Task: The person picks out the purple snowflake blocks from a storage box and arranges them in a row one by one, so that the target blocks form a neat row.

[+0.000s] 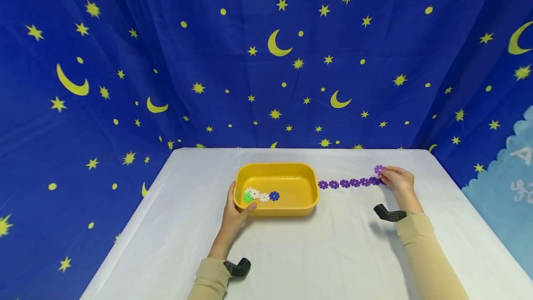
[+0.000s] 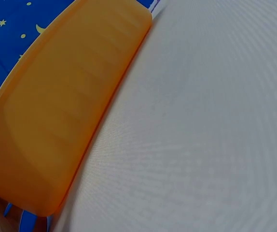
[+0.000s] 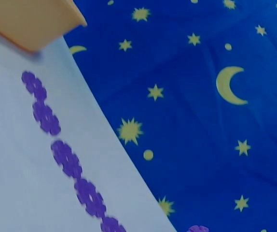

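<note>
My left hand [image 1: 234, 214] grips the near left corner of a yellow plastic tub [image 1: 310, 205], thumb over the rim. The tub's outer wall [image 2: 56, 111] fills much of the left wrist view. Inside it lie white snowflake discs [image 1: 264, 197], a green disc [image 1: 247, 197] and a blue disc [image 1: 274, 196]. My right hand [image 1: 401, 186] pinches a lighter purple snowflake disc [image 1: 379, 169] above the right end of a row of purple discs [image 1: 344, 183]. Only the edge of the held disc [image 3: 198, 228] shows in the right wrist view. My fingers partly hide the row's end.
A white cloth covers the table [image 1: 333, 249]. Behind and beside it hangs a blue curtain [image 1: 233, 59] with yellow moons and stars. A light blue panel with white letters [image 1: 512, 198] is at the right. Black wrist mounts [image 1: 239, 268] sit on both sleeves.
</note>
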`<state>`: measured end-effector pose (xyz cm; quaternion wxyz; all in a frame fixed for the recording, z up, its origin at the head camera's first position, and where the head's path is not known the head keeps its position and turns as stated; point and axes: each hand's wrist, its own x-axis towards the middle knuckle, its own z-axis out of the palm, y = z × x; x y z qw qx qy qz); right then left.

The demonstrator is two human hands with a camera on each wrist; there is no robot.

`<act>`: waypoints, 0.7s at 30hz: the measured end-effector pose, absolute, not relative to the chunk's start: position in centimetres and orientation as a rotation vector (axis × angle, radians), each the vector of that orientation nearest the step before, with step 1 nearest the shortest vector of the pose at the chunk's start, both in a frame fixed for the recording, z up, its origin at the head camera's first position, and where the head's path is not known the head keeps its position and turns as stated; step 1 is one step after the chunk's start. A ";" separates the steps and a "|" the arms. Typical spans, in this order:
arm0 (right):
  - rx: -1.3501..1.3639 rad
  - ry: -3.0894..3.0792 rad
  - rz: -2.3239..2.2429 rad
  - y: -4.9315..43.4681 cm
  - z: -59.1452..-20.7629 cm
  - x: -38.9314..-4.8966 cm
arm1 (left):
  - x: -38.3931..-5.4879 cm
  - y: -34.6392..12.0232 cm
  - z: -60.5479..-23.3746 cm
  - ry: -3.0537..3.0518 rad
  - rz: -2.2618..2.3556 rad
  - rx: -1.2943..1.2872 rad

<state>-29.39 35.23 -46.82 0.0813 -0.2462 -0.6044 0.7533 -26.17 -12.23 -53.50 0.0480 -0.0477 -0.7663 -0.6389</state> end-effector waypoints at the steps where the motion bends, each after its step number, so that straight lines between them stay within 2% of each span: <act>1: -0.742 -1.790 2.252 35.5 -46.9 -29.3 | -26.2 -12.2 -53.5 -2.337 -1.942 -0.143; 13: -1.061 -1.705 2.087 37.6 -48.0 -29.6 | -26.0 -12.3 -53.0 -2.310 -1.999 -0.149; 21: -1.075 -1.757 2.031 38.7 -49.2 -29.7 | -24.6 -11.9 -50.4 -2.341 -1.991 -0.151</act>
